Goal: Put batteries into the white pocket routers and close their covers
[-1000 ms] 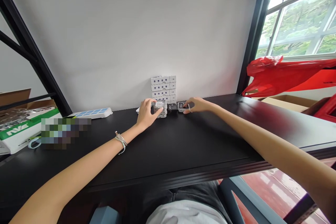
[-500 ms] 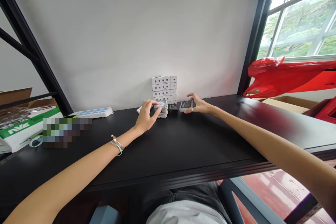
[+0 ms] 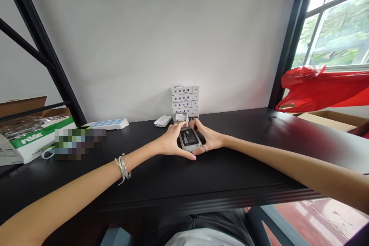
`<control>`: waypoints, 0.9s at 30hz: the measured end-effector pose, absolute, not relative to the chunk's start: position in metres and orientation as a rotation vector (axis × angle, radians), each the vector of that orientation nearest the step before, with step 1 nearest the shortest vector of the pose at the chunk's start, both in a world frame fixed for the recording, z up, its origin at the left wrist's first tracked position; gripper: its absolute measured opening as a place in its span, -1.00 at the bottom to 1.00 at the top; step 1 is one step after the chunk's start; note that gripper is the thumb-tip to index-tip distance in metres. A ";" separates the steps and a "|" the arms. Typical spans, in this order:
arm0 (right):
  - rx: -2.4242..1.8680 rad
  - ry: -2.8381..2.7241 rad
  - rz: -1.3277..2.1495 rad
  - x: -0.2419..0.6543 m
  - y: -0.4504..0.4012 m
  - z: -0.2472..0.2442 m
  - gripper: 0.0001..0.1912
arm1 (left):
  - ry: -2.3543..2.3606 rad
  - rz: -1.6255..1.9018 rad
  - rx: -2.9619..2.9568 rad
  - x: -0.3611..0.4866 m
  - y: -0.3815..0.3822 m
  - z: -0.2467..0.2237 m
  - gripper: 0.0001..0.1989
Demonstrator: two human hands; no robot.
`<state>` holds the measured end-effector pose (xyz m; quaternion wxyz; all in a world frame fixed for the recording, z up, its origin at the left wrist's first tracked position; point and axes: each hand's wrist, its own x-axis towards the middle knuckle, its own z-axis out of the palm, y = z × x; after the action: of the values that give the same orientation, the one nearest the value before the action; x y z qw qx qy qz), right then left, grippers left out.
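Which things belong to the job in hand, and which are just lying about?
Likely the job:
labelled device, between left hand and right hand
device stack behind
white boxes

Likely just lying about:
white strip
green-white box
red plastic

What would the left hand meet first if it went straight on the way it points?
For the left hand, most likely the black-and-grey device; whether they already touch is unclear. The right hand lies just beyond it.

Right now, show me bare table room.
Bare: behind the right arm, from the white boxes to the black post; also from the left hand and right hand to the table edge. Crowded: around the held device; beside the leftmost carton.
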<state>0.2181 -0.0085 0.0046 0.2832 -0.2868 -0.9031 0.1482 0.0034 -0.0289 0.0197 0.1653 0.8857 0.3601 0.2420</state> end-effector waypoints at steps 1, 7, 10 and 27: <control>-0.766 -2.439 0.422 0.218 -0.008 0.002 -0.27 | 1.041 0.660 2.454 0.003 -0.028 0.016 0.17; -0.830 -2.628 0.470 0.217 -0.007 0.005 -0.30 | 1.044 0.638 2.214 -0.003 -0.024 0.007 0.24; -0.860 -2.587 0.488 0.212 -0.005 0.004 -0.52 | 1.046 0.642 2.173 -0.007 -0.022 0.008 0.20; -1.024 -2.436 -0.098 0.180 -0.018 -0.001 -0.89 | 0.957 0.796 2.295 -0.001 -0.029 -0.002 0.21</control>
<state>0.1801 -0.0176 -0.0007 0.2459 -0.3753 -0.8930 -0.0358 -0.0006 -0.0285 -0.0015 0.2622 0.8482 0.3536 0.2944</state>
